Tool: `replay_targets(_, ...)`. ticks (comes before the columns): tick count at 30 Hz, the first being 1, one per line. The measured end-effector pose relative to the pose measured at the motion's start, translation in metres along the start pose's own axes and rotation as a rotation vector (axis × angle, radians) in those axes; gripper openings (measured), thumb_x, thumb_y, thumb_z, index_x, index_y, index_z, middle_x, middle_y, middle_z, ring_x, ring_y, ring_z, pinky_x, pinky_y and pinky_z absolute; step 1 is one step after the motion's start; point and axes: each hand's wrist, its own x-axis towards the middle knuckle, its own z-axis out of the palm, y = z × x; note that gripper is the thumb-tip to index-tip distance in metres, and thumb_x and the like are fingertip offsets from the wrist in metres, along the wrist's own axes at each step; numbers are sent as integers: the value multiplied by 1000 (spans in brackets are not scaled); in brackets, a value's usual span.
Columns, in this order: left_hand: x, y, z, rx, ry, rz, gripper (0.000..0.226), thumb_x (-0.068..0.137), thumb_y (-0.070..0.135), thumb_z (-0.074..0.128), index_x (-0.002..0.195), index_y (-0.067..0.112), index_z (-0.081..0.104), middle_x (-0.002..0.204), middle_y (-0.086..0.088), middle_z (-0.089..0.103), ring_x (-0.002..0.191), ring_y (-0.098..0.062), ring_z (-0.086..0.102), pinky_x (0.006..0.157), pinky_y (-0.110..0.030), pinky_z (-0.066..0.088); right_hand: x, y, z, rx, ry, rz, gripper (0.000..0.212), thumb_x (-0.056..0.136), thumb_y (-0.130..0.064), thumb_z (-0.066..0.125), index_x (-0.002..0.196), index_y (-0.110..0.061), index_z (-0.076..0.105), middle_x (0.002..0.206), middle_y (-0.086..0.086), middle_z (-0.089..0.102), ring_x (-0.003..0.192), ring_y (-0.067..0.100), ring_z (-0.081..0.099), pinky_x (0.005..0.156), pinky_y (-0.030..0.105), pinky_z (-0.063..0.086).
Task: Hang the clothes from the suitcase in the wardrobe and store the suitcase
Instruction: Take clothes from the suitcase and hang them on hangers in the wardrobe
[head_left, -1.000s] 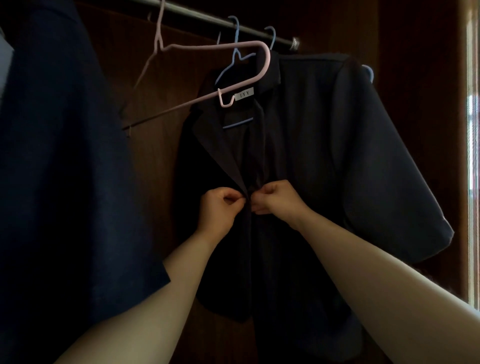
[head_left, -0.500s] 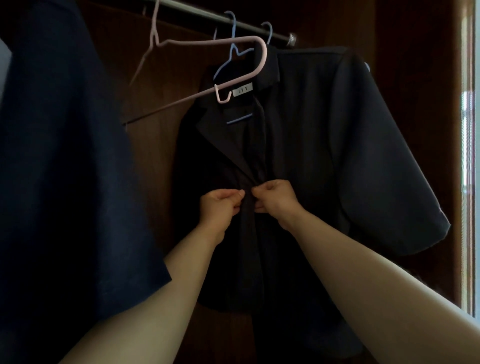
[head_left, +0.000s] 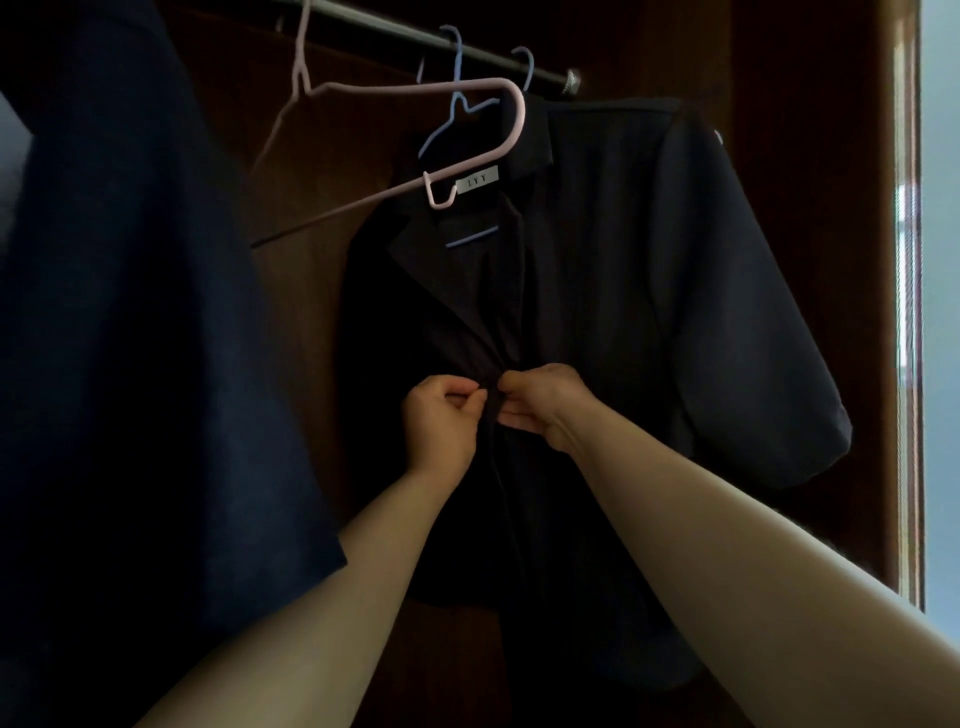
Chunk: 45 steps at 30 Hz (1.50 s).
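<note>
A dark short-sleeved jacket (head_left: 649, 291) with a white label hangs on a blue hanger (head_left: 457, 104) from the wardrobe rail (head_left: 488, 54). My left hand (head_left: 441, 421) pinches the left front edge of the jacket just below the lapel. My right hand (head_left: 545, 402) pinches the right front edge, and the two hands almost touch at the closure. What lies between the fingertips is hidden in the dark fabric. The suitcase is out of view.
An empty pink hanger (head_left: 410, 140) hangs tilted on the rail in front of the jacket's collar. A dark blue garment (head_left: 130, 338) fills the left side. The wardrobe's brown side wall (head_left: 810, 67) and a bright window strip (head_left: 940, 312) lie to the right.
Both hands have stayed at the jacket's front closure, their fingers shifting slightly. The view has drifted a little, so the jacket and hangers sit slightly further left and higher.
</note>
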Motion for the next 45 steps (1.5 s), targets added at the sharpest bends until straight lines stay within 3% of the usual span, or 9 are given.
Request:
replay_targets(3,0,3,1,-111,-5,-117,2,85,12,70,87,12,69,78,6,65,73,-4,63,63,-4,47,0,8,1,96,20,-7,25,89,-3,62,113,2,58,99,14,66,81,18,65,54,24,57)
replay_targets(6,2,6,0,-492,-95,-442,6,88,8,66,93,7,69,92,-6,70,86,-17,68,79,-22,53,-4,11,-1,175,-48,-28,10,91,1,56,99,3,63,90,13,68,78,19,68,62,26,58)
replay_targets(10,6,13,-9,-839,-300,-687,15,92,4,57,104,0,65,94,-9,68,87,-16,65,82,-23,52,-6,11,-4,182,-70,-64,9,93,1,54,88,-3,59,86,11,67,77,18,67,68,26,58)
replay_targets(15,8,7,-14,-674,-335,-772,14,93,9,57,105,2,63,91,-7,63,86,-16,61,88,-31,50,-3,15,-6,-149,-3,-142,10,91,3,57,97,-2,63,98,14,68,85,19,65,76,28,58)
replay_targets(18,9,0,-11,-498,-293,-771,16,92,17,61,107,10,63,97,-2,63,90,-14,59,81,-31,50,-3,19,-3,-278,19,-147,17,85,6,61,96,-6,60,86,8,63,86,21,63,87,37,57)
replay_targets(24,-4,-9,-6,-297,-249,-752,27,96,21,54,120,8,59,103,-2,60,91,-14,56,76,-30,46,-4,32,-1,-416,97,-139,19,84,6,58,98,-8,59,94,16,68,90,29,69,85,39,58)
replay_targets(29,-30,-17,5,-281,-245,-799,18,97,19,49,102,8,62,79,0,57,63,-10,49,63,-24,46,-18,39,-11,-450,96,-173,21,90,7,46,96,-6,62,86,9,65,79,20,65,77,31,56)
replay_targets(35,-74,-3,26,-323,-432,-872,27,97,20,46,73,15,58,70,1,56,60,-10,48,58,-23,43,-54,53,-43,-582,70,-79,25,90,8,49,76,-9,61,76,8,63,69,15,62,71,28,56)
replay_targets(45,-163,56,58,-390,-550,-936,27,97,20,45,73,15,56,69,2,56,54,-8,45,53,-21,38,-147,50,-149,-679,198,166,21,90,0,56,108,7,64,86,16,66,73,24,64,79,38,57)
